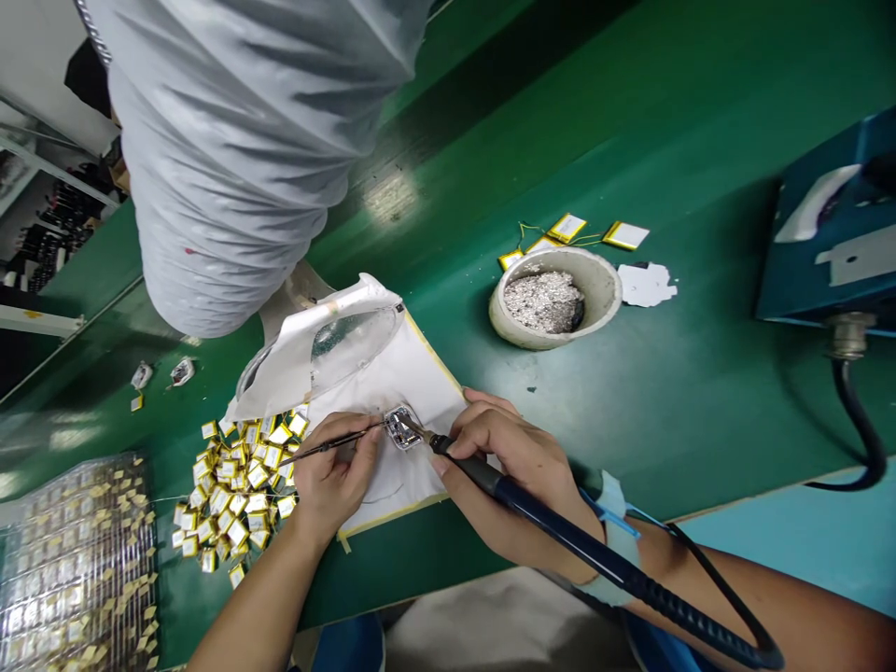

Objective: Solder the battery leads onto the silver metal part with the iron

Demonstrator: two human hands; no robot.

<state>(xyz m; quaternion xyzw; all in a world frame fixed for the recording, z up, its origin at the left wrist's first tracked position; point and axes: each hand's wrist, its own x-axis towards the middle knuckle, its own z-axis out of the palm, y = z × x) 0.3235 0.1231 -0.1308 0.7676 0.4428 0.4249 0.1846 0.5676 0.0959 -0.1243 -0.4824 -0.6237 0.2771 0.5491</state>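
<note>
My left hand (336, 476) is closed around a thin dark pair of tweezers (329, 446), whose tip reaches the left edge of a small circuit board in a pale case (402, 427). In my right hand (522, 476) is a soldering iron (494, 481), gripped like a pen, with its tip over the board; whether it touches cannot be made out. The board rests on a white sheet (402, 481) with yellow tape along its edges. Beside my left hand lies a heap of small yellow-edged battery cells (242, 485). A pale blue strap (616, 527) circles my right wrist.
A ribbed grey hose (238, 149) ends in a white-and-clear hood (350, 336) just beyond the board. A round pot (606, 294) holds silvery bits, with several larger cells behind it. A blue box (833, 233) with a cable stands right; clear trays (77, 569) lie left.
</note>
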